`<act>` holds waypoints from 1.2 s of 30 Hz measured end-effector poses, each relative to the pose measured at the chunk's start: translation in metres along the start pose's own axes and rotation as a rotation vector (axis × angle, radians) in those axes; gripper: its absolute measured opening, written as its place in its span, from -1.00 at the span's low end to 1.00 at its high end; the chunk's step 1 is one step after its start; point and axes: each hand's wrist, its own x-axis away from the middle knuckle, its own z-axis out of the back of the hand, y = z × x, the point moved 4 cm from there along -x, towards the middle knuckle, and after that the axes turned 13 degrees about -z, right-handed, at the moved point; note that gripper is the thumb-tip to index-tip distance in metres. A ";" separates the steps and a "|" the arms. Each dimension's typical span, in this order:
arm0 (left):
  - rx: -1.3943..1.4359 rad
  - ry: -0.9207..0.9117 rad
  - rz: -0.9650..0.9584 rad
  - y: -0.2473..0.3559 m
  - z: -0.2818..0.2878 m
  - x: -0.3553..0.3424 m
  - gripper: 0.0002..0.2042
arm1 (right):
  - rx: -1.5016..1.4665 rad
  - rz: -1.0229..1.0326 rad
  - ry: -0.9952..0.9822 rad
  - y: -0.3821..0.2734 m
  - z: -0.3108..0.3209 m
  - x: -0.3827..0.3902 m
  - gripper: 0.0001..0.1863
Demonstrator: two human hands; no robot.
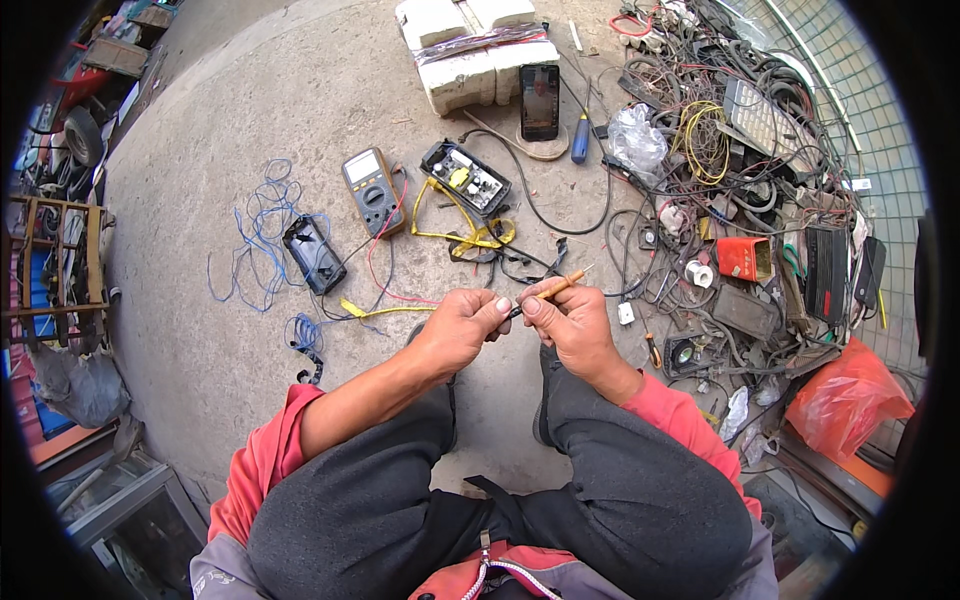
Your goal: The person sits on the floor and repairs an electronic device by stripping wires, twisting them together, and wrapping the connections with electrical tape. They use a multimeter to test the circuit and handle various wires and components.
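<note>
Two hands meet over the concrete ground (190, 170) in my view, the left hand (462, 325) and the right hand (575, 325), both closed at the fingertips on a small black piece (514, 312) between them; I judge they pinch it from opposite sides to steady it. An amber tool (562, 284) lies tucked across the right hand's fingers, its thin metal end pointing away, probably to leave the thumb free. What I see of the black piece is short, narrow and mostly covered, so I cannot tell a plug from a taped wire end. A yellow cord (395, 309) reaches the left hand, though I cannot make out whether it is gripped. Beyond lie an empty black cover (313, 256), with tangled blue wire (272, 212) around it, and a meter (371, 192), face up, likely for easy reading. Just right of the meter, an open case (488, 210) shows its circuit board (462, 178) upward, presumably for access. Farther out, a phone (540, 105) stands at the near right corner of a white foam block (460, 82), apparently propped for viewing, a blue screwdriver (580, 138) near it; scrap (765, 120) crowds the ground's right edge by the wire fence (862, 95).
</note>
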 end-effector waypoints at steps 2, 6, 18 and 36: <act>0.007 -0.006 -0.002 0.000 0.000 0.000 -0.68 | 0.004 0.021 -0.001 0.003 0.001 -0.002 -0.78; 0.110 0.013 0.025 0.004 -0.006 0.000 -0.67 | 0.007 0.048 0.022 0.002 0.002 -0.002 -0.77; -0.001 -0.044 0.016 -0.004 -0.001 -0.001 -0.62 | -0.001 0.041 -0.057 -0.007 -0.005 0.001 -0.80; -0.185 -0.025 -0.055 -0.003 0.004 -0.001 -0.68 | -0.011 0.005 0.076 -0.001 0.002 -0.001 -0.78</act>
